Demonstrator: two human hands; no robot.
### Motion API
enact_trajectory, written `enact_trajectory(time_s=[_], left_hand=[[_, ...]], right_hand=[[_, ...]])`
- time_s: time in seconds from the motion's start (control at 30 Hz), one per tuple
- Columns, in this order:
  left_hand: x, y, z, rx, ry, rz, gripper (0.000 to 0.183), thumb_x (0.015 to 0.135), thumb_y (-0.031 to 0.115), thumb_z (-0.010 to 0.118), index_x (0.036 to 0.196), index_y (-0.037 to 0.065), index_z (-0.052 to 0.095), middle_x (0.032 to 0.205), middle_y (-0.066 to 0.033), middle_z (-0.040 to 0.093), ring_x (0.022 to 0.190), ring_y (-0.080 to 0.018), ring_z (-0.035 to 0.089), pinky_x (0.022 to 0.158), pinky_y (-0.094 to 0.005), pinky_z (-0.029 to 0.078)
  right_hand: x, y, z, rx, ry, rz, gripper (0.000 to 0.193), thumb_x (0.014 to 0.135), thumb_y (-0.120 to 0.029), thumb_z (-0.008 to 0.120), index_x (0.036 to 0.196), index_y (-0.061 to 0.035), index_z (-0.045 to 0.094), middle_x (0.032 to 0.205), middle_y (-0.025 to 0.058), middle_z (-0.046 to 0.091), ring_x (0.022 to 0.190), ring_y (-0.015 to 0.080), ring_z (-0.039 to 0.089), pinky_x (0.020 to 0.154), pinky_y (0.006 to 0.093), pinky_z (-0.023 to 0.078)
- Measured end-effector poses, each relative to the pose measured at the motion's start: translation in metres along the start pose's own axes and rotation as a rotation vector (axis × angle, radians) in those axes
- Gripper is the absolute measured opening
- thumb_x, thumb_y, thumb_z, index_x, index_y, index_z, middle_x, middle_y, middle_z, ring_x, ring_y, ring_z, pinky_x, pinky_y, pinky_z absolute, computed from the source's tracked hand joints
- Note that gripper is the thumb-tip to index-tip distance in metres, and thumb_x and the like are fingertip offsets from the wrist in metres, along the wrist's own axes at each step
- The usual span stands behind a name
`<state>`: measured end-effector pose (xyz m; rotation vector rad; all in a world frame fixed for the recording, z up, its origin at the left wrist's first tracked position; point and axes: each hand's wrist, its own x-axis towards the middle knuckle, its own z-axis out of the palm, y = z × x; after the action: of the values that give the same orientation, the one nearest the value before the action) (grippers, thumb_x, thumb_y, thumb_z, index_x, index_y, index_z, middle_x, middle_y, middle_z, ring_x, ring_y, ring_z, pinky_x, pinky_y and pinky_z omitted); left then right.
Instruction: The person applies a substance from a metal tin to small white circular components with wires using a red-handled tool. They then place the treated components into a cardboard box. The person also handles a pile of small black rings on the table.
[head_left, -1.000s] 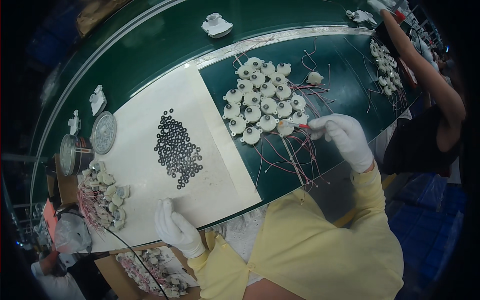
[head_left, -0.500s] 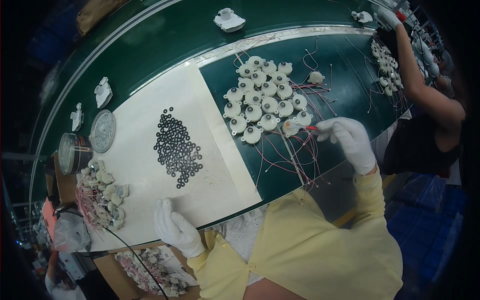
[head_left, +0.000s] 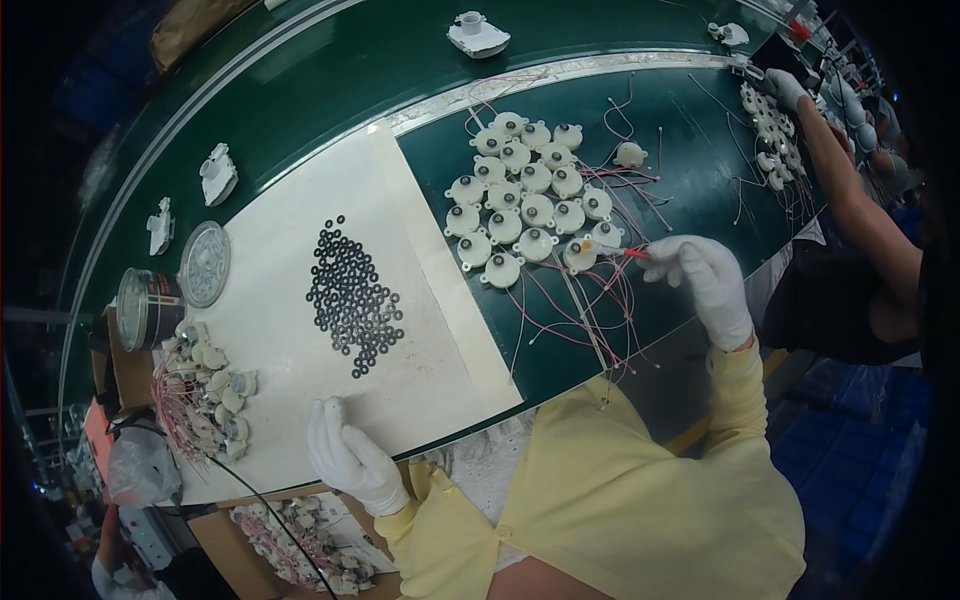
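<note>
My right hand [head_left: 705, 285], in a white glove, pinches the red handle of a small brush [head_left: 634, 254]. Its pale tip points left at the edge of a round white motor [head_left: 579, 256] that shows an amber smear on top. This is one of a cluster of round white motors [head_left: 536, 211], most with a black ring at the centre, with pink and white wires trailing right. My gloved left hand [head_left: 352, 455] rests at the near edge of the white sheet [head_left: 430, 350], fingers stretched out and holding nothing. Beyond it lies a patch of small black rings [head_left: 352, 295].
On the left stand a tin can [head_left: 150, 308], a round lid [head_left: 206, 263] and a heap of wired motors [head_left: 205, 390]. A cardboard box [head_left: 225, 540] of motors sits below. White housings [head_left: 478, 36] lie on the green belt. A co-worker's arm [head_left: 850, 180] reaches in at right.
The brush tip has shifted slightly right, off the motor's middle, uncovering the amber smear. The housings on the belt have moved right. The co-worker's hand has come down nearer the motors there.
</note>
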<state>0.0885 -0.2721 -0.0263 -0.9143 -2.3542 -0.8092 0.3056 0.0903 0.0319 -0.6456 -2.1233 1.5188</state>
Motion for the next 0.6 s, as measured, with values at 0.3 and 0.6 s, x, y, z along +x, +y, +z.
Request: enact_trajectory(time_s=[0.3,0.6], left_hand=[[-0.002,-0.002,0.001,0.001,0.016,0.007,0.027,0.097,0.004,0.046,0.116,-0.004,0.063,0.109,-0.0169,0.068,0.104,-0.0397,0.063,0.09,-0.0485,0.049],[-0.001,-0.001,-0.001,0.047,-0.029,0.012,0.027,0.097,0.004,0.045,0.115,-0.006,0.063,0.109,-0.0175,0.069,0.106,-0.0403,0.063,0.092,-0.0489,0.049]], right_hand=[[0.001,-0.005,0.003,-0.079,-0.036,0.015,0.035,0.103,-0.028,0.048,0.102,0.0007,0.068,0.099,0.012,0.072,0.08,0.0167,0.068,0.065,0.0251,0.046],[-0.003,0.006,-0.013,-0.024,0.172,0.04,0.039,0.104,-0.03,0.047,0.104,0.0034,0.068,0.093,0.0135,0.072,0.077,0.0145,0.066,0.065,0.0232,0.044]])
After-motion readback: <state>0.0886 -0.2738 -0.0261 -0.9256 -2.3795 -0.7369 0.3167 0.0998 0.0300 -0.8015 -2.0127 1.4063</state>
